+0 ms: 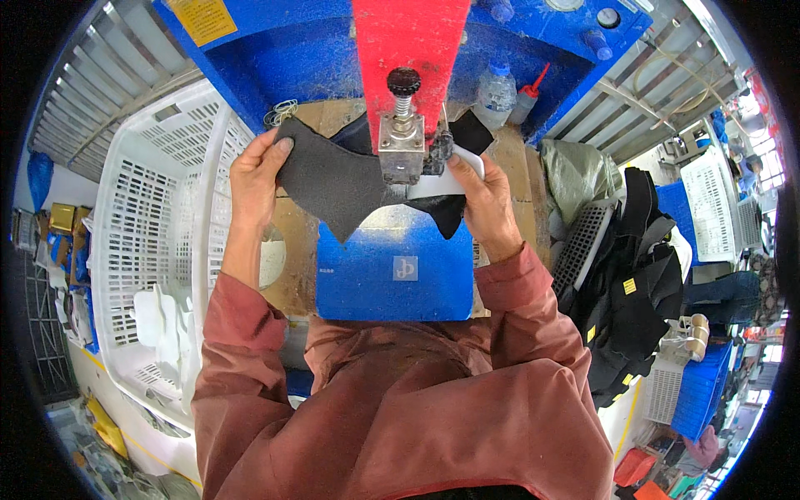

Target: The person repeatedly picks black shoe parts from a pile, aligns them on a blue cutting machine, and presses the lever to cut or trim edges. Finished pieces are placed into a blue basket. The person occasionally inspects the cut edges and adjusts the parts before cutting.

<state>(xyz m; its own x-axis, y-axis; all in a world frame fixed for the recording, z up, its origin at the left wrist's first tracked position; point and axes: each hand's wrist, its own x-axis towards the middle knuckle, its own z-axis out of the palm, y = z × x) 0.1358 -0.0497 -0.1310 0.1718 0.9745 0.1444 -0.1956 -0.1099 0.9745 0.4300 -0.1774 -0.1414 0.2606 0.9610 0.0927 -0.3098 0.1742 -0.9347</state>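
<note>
Right, so the dk grey sheet (pixel 333 179) is over the tabletop (pixel 296 237), just L of the steel head (pixel 402 150); its R end runs up to the head's foot, can't tell if it's under it or just beside. Left grip (pixel 260 171) is clamped on the sheet's upper L corner, thumb on top, fingers mostly hidden behind. Right grip (pixel 490 200) is closed on a white pc (pixel 465 175), thumb flat on it, close by the head. Black material (pixel 442 215) pokes out below the white pc; can't tell if that hand has hold of it too.

The head, w/ a spring & black knob (pixel 403 81), sits on a red arm (pixel 408 37). Nearer the worker: a blue plate (pixel 394 283) w/ a small pale square on it. Behind, in the blue machine frame (pixel 308 71), a clear bottle w/ blue cap (pixel 497 93) stands next to a small red-spouted bottle (pixel 525 104).

Worker's L: big white basket (pixel 150 208), a few white pcs (pixel 158 321) inside. Worker's R: greenish plastic bag (pixel 582 179), a black crate (pixel 581 242) & heaped black pcs (pixel 637 279) w/ yellow tags.
</note>
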